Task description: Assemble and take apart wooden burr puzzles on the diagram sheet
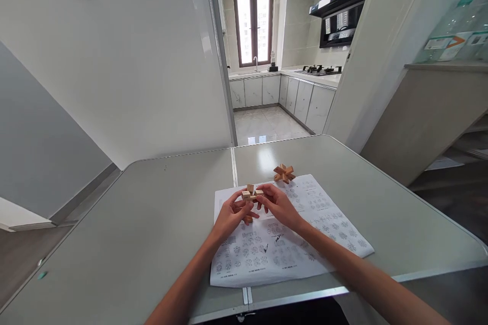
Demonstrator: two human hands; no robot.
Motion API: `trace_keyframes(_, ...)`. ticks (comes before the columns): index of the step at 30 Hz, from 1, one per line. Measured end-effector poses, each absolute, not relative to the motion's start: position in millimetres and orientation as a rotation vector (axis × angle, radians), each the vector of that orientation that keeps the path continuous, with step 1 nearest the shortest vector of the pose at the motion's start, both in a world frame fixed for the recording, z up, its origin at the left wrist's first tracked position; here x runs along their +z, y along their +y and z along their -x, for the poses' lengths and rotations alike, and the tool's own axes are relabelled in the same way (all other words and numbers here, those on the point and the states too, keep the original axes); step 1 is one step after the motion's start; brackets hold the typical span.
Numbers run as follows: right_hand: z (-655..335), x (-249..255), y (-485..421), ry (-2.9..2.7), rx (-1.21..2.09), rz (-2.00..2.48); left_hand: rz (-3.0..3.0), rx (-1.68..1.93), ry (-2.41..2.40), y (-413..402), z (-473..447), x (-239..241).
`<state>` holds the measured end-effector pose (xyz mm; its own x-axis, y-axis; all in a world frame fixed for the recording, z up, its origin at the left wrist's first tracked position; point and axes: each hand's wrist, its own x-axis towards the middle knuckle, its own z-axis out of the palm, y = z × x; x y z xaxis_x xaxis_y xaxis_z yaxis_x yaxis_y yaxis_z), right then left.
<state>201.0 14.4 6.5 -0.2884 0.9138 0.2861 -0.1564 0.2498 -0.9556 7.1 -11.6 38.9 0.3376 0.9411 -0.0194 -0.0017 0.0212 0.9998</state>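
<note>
Between my two hands is a partly joined set of light wooden puzzle pieces (246, 195), raised above a printed sheet. My left hand (231, 216) grips it from the left, fingers curled round its underside. From the right, my right hand (277, 202) pinches the same pieces with thumb and fingertips. A brown wooden piece (248, 220) shows just below the left fingers; whether it is held or lies on the paper I cannot tell. The white instruction sheet (263, 269), covered in small diagrams, lies under both hands. An assembled star-shaped wooden puzzle (284, 173) sits at its far edge.
The grey folding table (163, 223) has a metal seam down its middle. A small green object (41, 275) lies near its left edge. Water bottles (446, 35) stand on a shelf at right. Beyond the table, a doorway opens onto a kitchen with a stove (320, 69).
</note>
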Motion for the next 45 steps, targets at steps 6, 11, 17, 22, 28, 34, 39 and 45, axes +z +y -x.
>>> trace_keyframes(6, -201, 11, 11, -1.508, 1.260, 0.742, -1.313, 0.953, 0.991, -13, -7, 41)
trace_keyframes(11, -201, 11, 12, -1.505, 1.238, 0.779, -1.358, 0.933, 0.992, -14, -7, 41)
trace_keyframes(17, -202, 14, 9, -1.496, 1.198, 0.805, -1.394, 0.925, 0.987, -16, -8, 43)
trace_keyframes(22, -203, 14, 10, -1.491, 1.124, 0.882, -1.385, 0.933, 0.960, -18, -11, 46)
trace_keyframes(28, -203, 17, 10, -1.417, 1.295, 0.808, -1.378, 0.937, 0.926, -19, -10, 47)
trace_keyframes(34, -204, 22, 7, -1.410, 1.383, 0.784, -1.388, 0.896, 0.877, -20, -9, 50)
trace_keyframes(39, -205, 24, 5, -1.400, 1.416, 0.773, -1.396, 0.871, 0.863, -20, -8, 48)
trace_keyframes(45, -205, 24, 5, -1.393, 1.459, 0.816, -1.418, 0.854, 0.871, -19, -5, 46)
